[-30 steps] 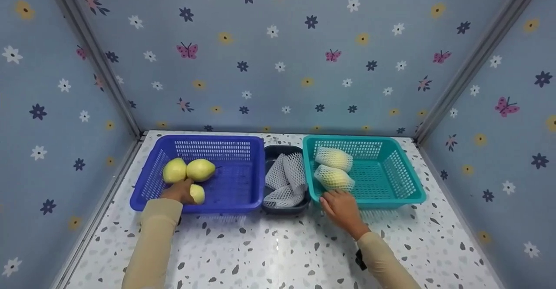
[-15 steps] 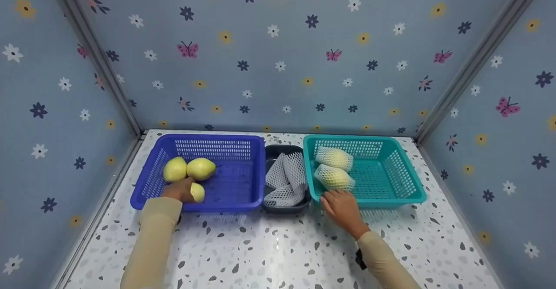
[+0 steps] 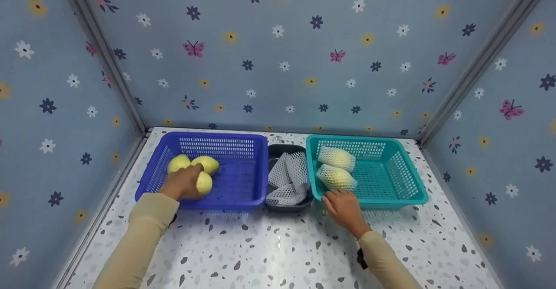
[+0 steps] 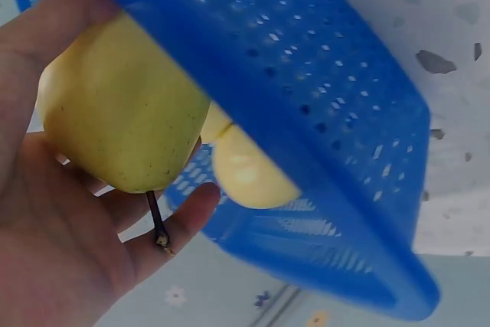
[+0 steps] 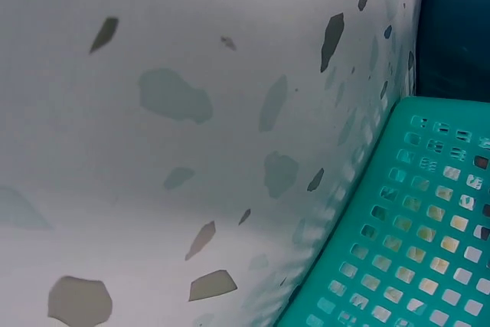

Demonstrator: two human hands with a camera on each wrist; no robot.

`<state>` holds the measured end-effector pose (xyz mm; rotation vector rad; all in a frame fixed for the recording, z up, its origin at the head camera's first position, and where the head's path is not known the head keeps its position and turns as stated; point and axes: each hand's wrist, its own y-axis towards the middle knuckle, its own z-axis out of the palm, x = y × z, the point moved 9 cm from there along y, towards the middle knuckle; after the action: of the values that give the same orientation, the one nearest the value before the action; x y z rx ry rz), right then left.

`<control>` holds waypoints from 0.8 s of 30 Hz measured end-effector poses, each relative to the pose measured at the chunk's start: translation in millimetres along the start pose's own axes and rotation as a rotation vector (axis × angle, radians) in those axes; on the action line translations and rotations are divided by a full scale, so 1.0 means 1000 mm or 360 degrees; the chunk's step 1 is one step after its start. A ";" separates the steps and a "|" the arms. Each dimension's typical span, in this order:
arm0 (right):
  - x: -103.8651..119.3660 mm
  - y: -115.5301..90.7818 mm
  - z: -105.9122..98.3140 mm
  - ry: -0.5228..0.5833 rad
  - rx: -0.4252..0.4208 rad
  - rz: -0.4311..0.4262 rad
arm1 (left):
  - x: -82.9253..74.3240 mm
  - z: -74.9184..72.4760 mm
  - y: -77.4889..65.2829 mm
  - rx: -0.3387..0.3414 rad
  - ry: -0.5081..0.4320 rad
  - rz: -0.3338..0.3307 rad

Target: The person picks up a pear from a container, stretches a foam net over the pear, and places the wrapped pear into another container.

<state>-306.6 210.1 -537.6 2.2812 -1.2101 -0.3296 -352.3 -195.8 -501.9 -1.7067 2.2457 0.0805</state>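
My left hand (image 3: 181,183) holds a yellow-green pear (image 4: 126,105) at the front rim of the blue basket (image 3: 236,204); the pear's dark stem points toward the fingers in the left wrist view. Behind it in that basket lie two more pears, a left pear (image 3: 178,163) and a right pear (image 3: 207,164). On the right, my other hand (image 3: 345,208) grips the front rim of the teal basket (image 3: 391,202), its fingertips hidden inside. Two pears in white foam nets, a rear one (image 3: 338,158) and a front one (image 3: 337,178), lie just beyond those fingers.
Between the baskets stands a dark tray (image 3: 286,209) with several empty white foam nets (image 3: 286,195). Patterned panels (image 3: 278,54) close in the back and both sides of the speckled tabletop (image 3: 260,245).
My left hand has lifted the pear up from the basket floor, and it now overlaps the two pears behind. My right hand stays at the teal rim. The head view has shifted slightly.
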 end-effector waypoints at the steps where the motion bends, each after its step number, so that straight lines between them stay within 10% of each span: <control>1: 0.000 0.000 0.000 0.0007 0.0005 0.0004 | -0.005 -0.003 -0.001 -0.0023 0.0017 0.0027; 13: -0.002 -0.002 0.003 0.0032 0.0026 0.0021 | -0.081 -0.027 -0.016 -0.0376 0.0184 0.0427; 24: -0.002 0.000 0.004 0.0071 0.0059 0.0047 | -0.147 -0.019 -0.020 -0.0454 0.0138 0.0691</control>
<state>-309.3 210.6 -541.2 2.2873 -1.2359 -0.2457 -302.5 -69.3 -439.4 -1.3306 2.7429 0.4518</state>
